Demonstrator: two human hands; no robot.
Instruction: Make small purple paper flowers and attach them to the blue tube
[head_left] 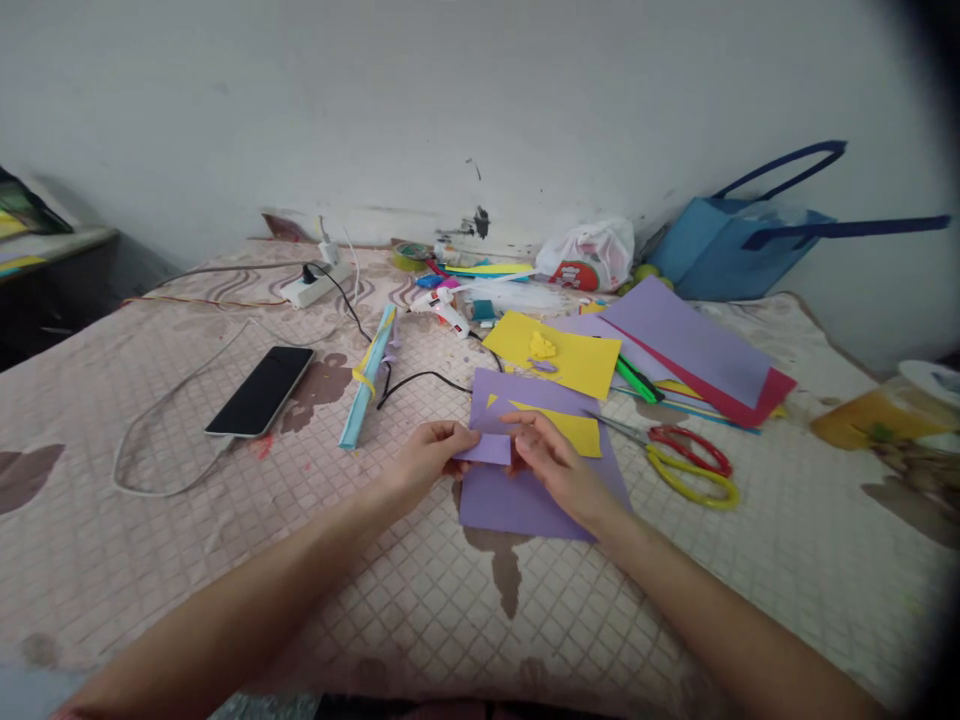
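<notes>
A small folded-looking piece of purple paper is between my hands, above a larger purple sheet. My left hand pinches its left end with the thumb on top. The curled fingers of my right hand close on its right edge, partly hiding that end. Under and behind my right hand lies a cut yellow paper piece on the purple sheet. Scissors with one red and one yellow handle loop rest to the right, their blades pointing toward the yellow piece.
A yellow sheet bears small paper bits. A glue gun, green cutter, blue paper strip and phone on a cable lie around. Behind are a power strip, plastic bag and blue bag; a cup is right.
</notes>
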